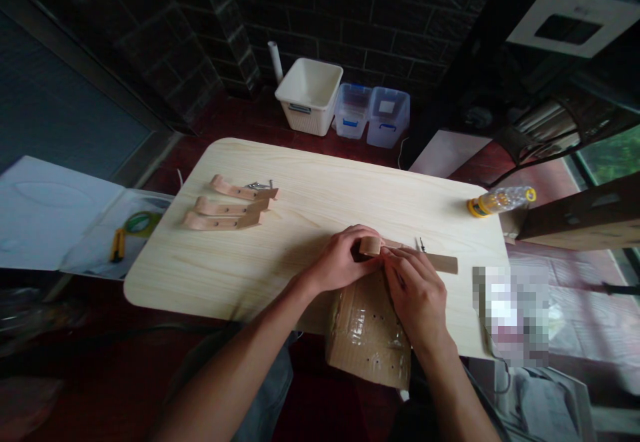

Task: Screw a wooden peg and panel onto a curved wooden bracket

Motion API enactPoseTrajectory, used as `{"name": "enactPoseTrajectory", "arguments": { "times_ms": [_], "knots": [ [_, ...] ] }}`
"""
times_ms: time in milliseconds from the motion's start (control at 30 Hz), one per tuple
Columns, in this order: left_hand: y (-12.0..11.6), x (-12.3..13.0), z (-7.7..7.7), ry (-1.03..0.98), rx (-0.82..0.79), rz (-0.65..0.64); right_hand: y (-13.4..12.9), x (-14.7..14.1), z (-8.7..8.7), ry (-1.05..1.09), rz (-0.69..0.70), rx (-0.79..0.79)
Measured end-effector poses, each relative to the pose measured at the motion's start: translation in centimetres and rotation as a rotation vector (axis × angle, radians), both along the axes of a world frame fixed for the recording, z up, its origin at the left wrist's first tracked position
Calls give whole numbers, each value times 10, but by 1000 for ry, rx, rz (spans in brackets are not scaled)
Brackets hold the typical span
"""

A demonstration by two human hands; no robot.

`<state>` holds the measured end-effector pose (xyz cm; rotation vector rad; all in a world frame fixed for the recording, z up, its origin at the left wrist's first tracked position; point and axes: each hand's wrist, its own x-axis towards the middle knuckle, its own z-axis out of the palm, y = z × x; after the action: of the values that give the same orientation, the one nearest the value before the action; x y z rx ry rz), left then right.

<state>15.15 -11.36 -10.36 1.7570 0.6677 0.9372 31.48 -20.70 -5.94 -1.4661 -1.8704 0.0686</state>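
Note:
My left hand (341, 259) is wrapped round the rounded end of a curved wooden piece (371, 247) near the table's front edge. Against the same piece, the fingers of my right hand (417, 289) are pressed together; anything small between them is hidden. A flat wooden strip (444, 263) sticks out to the right from behind that hand; whether it joins the curved piece I cannot tell. Under both hands a taped cardboard sheet (370, 335) with small holes hangs over the edge. Just beyond the right hand lies a small dark drill bit or screw (422, 245).
Three similar curved wooden pieces (227, 221) lie at the table's left, beside several metal screws (257, 186). A clear bottle with a yellow cap (503, 201) lies at the right edge. Plastic bins (310, 105) stand on the floor behind. An open white case (100, 249) is left.

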Motion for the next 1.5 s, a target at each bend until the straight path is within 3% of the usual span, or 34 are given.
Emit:
{"name": "enactPoseTrajectory", "arguments": {
  "times_ms": [867,1500],
  "knots": [
    [2,1,0,11,-30,-10,2,-3,0,35,-23,-32],
    [-1,1,0,1,-9,-15,-4,1,-10,-4,3,52]
  ]
}}
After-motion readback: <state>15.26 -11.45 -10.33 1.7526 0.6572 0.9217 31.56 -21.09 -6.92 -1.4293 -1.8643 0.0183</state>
